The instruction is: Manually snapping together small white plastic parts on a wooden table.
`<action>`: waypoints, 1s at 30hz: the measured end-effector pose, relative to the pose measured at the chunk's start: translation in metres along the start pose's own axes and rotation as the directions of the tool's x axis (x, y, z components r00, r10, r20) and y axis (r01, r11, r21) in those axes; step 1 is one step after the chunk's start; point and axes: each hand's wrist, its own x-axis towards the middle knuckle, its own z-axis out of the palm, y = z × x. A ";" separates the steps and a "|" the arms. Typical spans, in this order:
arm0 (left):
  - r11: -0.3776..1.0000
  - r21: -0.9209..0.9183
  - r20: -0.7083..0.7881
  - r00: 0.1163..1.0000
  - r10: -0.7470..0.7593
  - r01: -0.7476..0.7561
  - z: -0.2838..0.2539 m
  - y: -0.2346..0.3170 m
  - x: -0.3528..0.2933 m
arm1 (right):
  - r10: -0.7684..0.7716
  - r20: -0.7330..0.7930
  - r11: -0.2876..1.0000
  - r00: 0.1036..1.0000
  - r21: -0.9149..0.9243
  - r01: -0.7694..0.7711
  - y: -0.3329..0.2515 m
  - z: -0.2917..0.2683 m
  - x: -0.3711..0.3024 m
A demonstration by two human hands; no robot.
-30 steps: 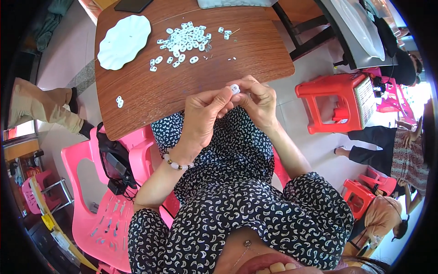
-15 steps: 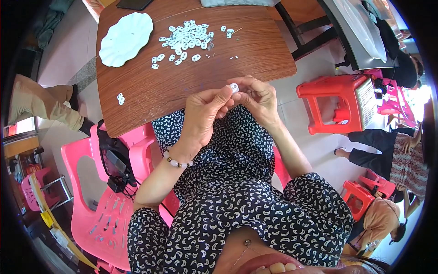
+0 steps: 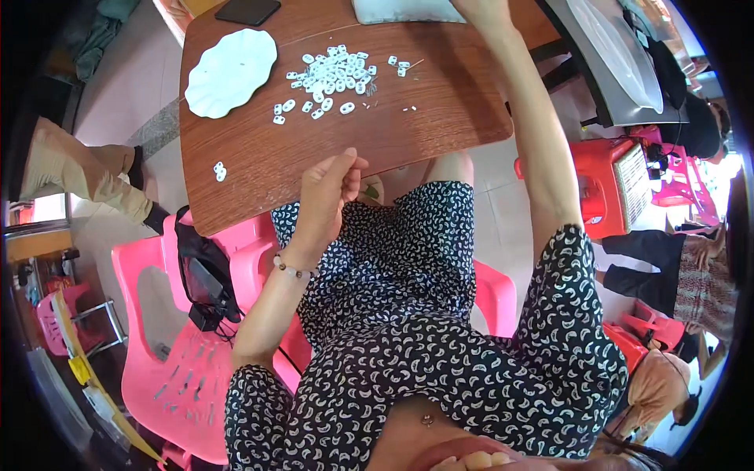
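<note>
My left hand (image 3: 330, 188) is held above my lap at the table's near edge, its fingers curled in with the thumb laid against them. Whatever it may hold is hidden. My right hand (image 3: 481, 9) reaches far forward to the top edge of the view, beside a white tray-like container (image 3: 408, 11); its fingers are cut off. Between the hands and the back of the table lies a loose pile of small white oval pieces with two dark holes (image 3: 334, 74). A few more white pieces (image 3: 399, 66) lie right of the pile, near a thin stick.
A white scalloped plate (image 3: 232, 74) and a dark flat phone-like object (image 3: 247, 10) are on the wooden table (image 3: 267, 149). One small white piece (image 3: 220, 171) lies by its left edge. Pink chairs (image 3: 181, 385) and a red stool (image 3: 605, 180) stand around. Other people are nearby.
My right hand has left my left hand and swung forward to the far right of the table. The white piece seen between my fingers no longer shows. The view has shifted slightly.
</note>
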 end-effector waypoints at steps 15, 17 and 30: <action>0.993 0.096 0.024 0.997 -0.071 0.068 -0.002 0.006 -0.002 | 0.098 0.412 0.994 0.906 -0.079 -0.072 0.007 0.013 -0.124; 0.992 0.108 0.023 0.997 -0.068 0.065 -0.001 0.006 -0.004 | 0.160 0.488 0.987 0.858 -0.088 -0.133 0.008 0.013 -0.128; 0.981 0.188 0.032 0.999 0.043 -0.048 0.000 0.013 -0.021 | 0.267 0.509 0.958 0.818 -0.232 -0.168 0.010 0.055 -0.115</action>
